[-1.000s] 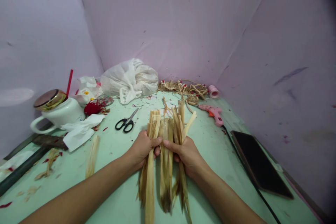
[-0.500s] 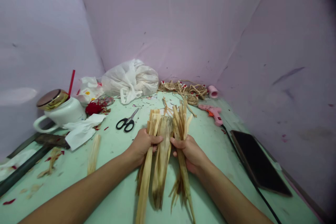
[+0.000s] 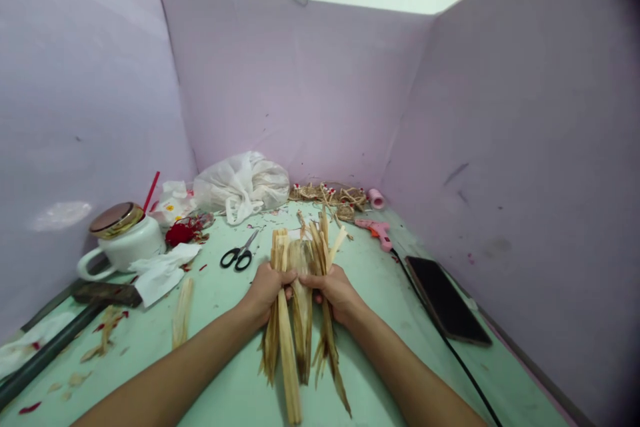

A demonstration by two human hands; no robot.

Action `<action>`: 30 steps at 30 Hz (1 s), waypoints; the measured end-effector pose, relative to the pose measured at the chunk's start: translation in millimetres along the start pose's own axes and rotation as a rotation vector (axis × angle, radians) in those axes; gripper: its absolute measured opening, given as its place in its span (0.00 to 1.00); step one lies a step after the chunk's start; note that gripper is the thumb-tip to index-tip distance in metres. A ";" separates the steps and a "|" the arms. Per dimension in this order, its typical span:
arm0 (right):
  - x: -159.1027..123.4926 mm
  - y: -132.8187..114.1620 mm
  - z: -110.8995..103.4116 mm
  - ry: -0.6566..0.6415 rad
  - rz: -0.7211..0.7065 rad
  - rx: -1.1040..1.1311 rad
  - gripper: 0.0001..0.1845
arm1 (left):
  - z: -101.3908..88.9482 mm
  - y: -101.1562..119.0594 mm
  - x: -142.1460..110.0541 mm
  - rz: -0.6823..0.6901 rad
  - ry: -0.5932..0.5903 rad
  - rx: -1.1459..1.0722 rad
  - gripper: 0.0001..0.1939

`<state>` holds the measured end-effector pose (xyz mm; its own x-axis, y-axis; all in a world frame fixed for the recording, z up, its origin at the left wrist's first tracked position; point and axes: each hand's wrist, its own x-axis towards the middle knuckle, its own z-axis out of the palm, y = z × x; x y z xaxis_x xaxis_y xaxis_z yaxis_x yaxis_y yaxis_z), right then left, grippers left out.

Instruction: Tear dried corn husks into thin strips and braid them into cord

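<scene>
Long pale-brown dried leaf strips (image 3: 301,320) stand gathered in a loose bundle in front of me, their frayed lower ends pointing towards me. My left hand (image 3: 267,290) is closed around the left part of the bundle, thumb across the front. On the other side my right hand (image 3: 336,291) grips the right part, its thumb close to the left thumb over the middle strip. The undersides of the fingers are hidden behind the strips. Beyond the left hand lie black-handled scissors (image 3: 240,255), touched by neither hand. A loose strip (image 3: 183,312) rests left of my left forearm.
On the left are a white lidded mug (image 3: 129,245), a hammer (image 3: 103,295), a crumpled tissue (image 3: 164,270) and red yarn (image 3: 181,232). A plastic bag (image 3: 245,183), braided cord pieces (image 3: 330,195), a pink glue gun (image 3: 376,230) and a phone (image 3: 447,300) also lie on the green table.
The view has tilted upward, so a framed picture now shows above the partition. My hands have drawn closer together, squeezing the strips into a narrower bundle.
</scene>
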<state>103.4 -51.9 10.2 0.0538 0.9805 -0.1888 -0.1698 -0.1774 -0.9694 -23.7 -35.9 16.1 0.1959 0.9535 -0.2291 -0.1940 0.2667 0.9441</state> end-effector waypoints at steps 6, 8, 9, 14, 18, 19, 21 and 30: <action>-2.8 0.4 -4.1 0.059 -0.018 0.029 0.14 | -0.6 1.0 -4.8 0.052 -0.044 -0.036 0.13; -5.4 0.8 -4.5 0.002 -0.025 0.081 0.16 | 0.4 1.7 -8.7 0.038 -0.104 -0.040 0.15; -6.3 1.1 -4.7 -0.026 -0.027 0.116 0.16 | 1.2 1.7 -10.6 0.030 -0.137 -0.061 0.16; -6.9 3.3 -7.7 -0.045 0.027 0.201 0.12 | 5.2 -1.2 -12.4 -0.039 -0.162 -0.170 0.15; -8.2 2.5 -9.4 -0.032 0.026 0.180 0.07 | 7.5 -2.0 -10.8 -0.077 -0.125 -0.158 0.11; -8.9 2.0 -9.7 -0.027 0.022 0.169 0.06 | 8.4 -1.8 -10.6 -0.078 -0.113 -0.142 0.10; -9.6 1.2 -11.0 -0.010 0.022 0.128 0.05 | 11.1 -1.7 -9.5 -0.088 -0.080 -0.097 0.09; -12.6 -7.9 -19.6 -0.048 0.094 -0.009 0.03 | 15.5 -5.4 -1.0 -0.136 -0.049 -0.003 0.07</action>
<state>123.4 -64.5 17.1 -0.0087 0.9625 -0.2711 -0.1627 -0.2689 -0.9493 -8.0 -40.5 15.0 0.2675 0.9004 -0.3432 -0.1650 0.3937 0.9043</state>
